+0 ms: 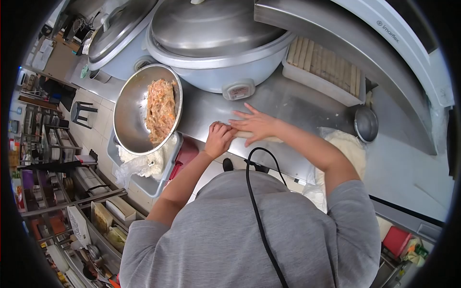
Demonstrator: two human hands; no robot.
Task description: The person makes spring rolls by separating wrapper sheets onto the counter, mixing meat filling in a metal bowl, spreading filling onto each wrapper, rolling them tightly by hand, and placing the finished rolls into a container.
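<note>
A pale, thin roll [244,134] lies on the steel counter near its front edge. My left hand [220,138] has its fingers curled round the roll's left end. Over the roll's middle, my right hand [253,125] lies with its fingers spread, and the roll's right end shows below that wrist. To the left of my hands, a steel bowl [129,113] is tilted and holds an orange-pink minced mixture [161,110]. A white tub [321,82] at the back right holds several similar pale rolls in rows.
Two large lidded cookers [211,60] stand behind the bowl and counter. A small metal bowl [366,124] and a plastic bag of white wrappers [346,152] are at the right. Below the steel bowl is a grey-blue bin [150,186]. A black cable hangs over my shirt.
</note>
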